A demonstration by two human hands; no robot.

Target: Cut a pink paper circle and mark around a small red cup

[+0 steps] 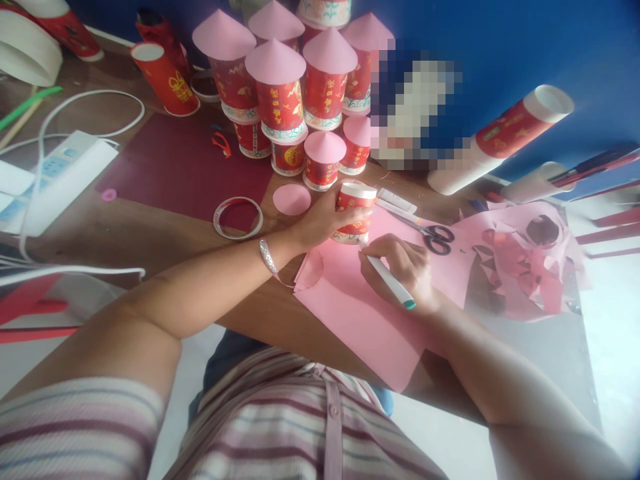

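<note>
I see my left hand [323,223] with fingers curled around a small red paper cup [355,213]. The cup stands on a pink paper sheet [360,320] at the table edge. Its gold print is too small to read. My right hand [407,267] pinches a white pen [390,283], tip at the cup's base. Scissors [434,236] lie just beside. Behind stand red cups with pink cone roofs [277,87], and a flat pink circle [291,199].

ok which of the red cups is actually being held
The red cup standing on the pink paper, gripped by the left hand. It has no pink cone on top, unlike the stacked cups behind it; the right hand holds a pen.
</note>
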